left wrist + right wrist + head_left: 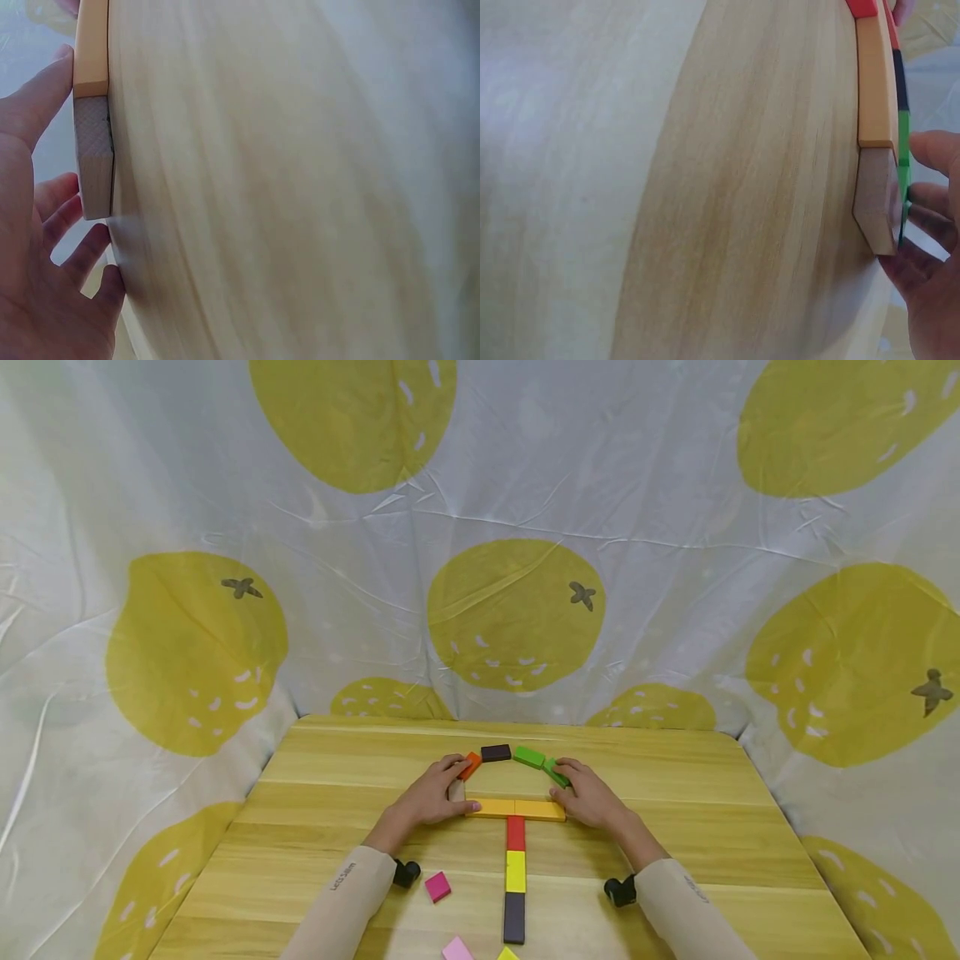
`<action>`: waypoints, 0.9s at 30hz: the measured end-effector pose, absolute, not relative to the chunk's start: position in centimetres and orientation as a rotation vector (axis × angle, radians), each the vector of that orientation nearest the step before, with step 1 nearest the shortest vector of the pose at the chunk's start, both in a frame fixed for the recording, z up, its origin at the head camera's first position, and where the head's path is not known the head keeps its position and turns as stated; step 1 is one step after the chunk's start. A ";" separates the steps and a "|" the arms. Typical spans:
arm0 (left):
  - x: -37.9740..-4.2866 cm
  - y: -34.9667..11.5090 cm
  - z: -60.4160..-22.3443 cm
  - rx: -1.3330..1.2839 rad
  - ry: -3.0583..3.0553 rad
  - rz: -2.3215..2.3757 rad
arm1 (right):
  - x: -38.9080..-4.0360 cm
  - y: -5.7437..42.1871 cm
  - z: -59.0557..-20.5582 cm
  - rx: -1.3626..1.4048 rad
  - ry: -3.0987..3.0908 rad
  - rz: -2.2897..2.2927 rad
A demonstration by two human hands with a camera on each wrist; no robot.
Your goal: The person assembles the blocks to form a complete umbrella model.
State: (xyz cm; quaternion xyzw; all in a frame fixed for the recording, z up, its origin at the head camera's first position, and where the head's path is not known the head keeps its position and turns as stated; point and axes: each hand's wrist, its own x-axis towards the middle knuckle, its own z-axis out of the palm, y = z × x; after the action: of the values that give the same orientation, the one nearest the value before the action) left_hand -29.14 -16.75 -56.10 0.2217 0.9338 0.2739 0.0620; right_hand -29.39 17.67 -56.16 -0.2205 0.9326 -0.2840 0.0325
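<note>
Wooden blocks lie in an umbrella-like outline. My left hand is at the outline's left end, fingertips on an orange-red block, thumb by the left orange block. Beneath that palm is a plain wood block. My right hand mirrors it on the right, its fingers touching a green block and its thumb near the right orange block. Beside this hand sits another plain wood block. Between both hands, a dark block and a second green block top the curve.
Below the orange blocks runs a stem of red, yellow and dark blocks. A magenta block lies left of it; pink and yellow pieces are at the bottom edge. Lemon-print cloth surrounds the wooden table.
</note>
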 end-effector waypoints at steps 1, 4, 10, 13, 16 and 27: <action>-29.1 -16.8 -56.1 0.673 2.823 0.829 | -29.4 17.6 -56.1 -0.678 2.871 -0.875; -29.2 -16.8 -56.2 0.685 2.821 0.833 | -29.5 17.4 -56.0 -0.672 2.890 -0.862; -29.3 -16.9 -56.4 0.703 2.828 0.816 | -30.1 16.4 -55.8 -0.687 2.958 -0.786; -29.4 -16.9 -56.5 0.701 2.839 0.815 | -30.3 15.7 -55.7 -0.726 2.968 -0.723; -29.4 -16.9 -56.6 0.697 2.841 0.822 | -30.4 15.0 -55.6 -0.746 2.967 -0.667; -29.3 -16.9 -56.6 0.671 2.832 0.820 | -30.1 14.5 -55.2 -0.725 2.948 -0.630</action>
State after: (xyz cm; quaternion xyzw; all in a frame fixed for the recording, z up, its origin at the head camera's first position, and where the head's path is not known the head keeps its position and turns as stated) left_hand -29.32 -16.87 -56.56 0.2214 0.9350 0.2707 0.0592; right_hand -30.15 14.49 -55.18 -0.2339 0.9506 -0.2031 0.0203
